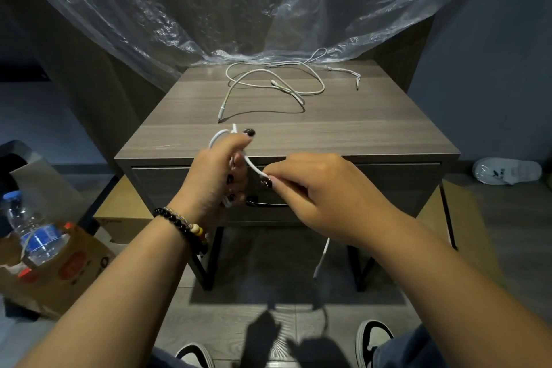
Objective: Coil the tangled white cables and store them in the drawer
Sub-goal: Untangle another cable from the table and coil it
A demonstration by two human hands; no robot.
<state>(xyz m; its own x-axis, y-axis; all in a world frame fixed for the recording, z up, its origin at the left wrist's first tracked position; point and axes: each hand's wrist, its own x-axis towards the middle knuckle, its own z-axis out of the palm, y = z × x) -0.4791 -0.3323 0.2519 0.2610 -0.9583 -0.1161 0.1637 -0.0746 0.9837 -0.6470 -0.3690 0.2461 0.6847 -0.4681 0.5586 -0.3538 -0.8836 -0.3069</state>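
wood nightstand (pixel 343 131) | left hand (pixel 215 170) grips coiled cable (pixel 249 165) | right hand (pixel 316 188) pinches its strand | drawer (pixel 388 185) closed

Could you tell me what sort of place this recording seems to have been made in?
Probably a bedroom or spare room at home, perhaps mid-move or renovation: a wood-grain nightstand with one drawer, clear plastic sheeting draped behind it, and a cardboard box holding a water bottle on the floor.

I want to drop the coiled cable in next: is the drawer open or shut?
Shut: the drawer front sits flush under the tabletop, its handle untouched.
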